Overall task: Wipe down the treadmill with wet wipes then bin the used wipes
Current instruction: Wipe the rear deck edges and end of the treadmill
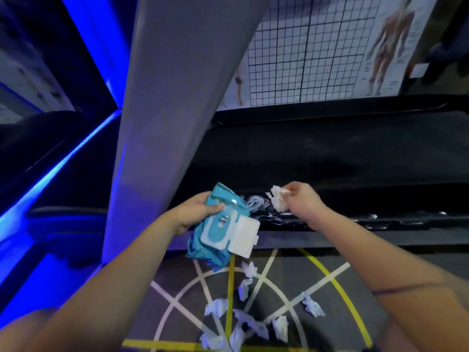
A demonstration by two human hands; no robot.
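"Between the right hand's [303, 200] fingers [291, 189] hangs a crumpled wet wipe [278, 200], pinched at its top edge, just above the treadmill's dark side rail [368, 199]."

"And the other hand?"

"The left hand [195, 212] grips the blue pack [218, 246], thumb on top and fingers curled underneath. Its white lid [245, 236] is flipped open."

"How would you wipe well from there?"

"Lower the wipe flat onto the rail rather than dabbing with a bunched corner. I'd press with the finger pads and draw it along in one long pass. The wet streaks [256, 202] just left of the fingers suggest that patch is done, so I'd work rightward, away from them."

"Anything beyond the rail?"

"Further out lie the black belt [330, 153] and the grey upright [165, 123]. I can't judge whether those are clean."

"And the binning?"

"Below the hands, several used wipes [250, 323] are scattered on the floor [355, 260]. No bin shows, so that step looks undone. Closing the lid would keep the pack moist."
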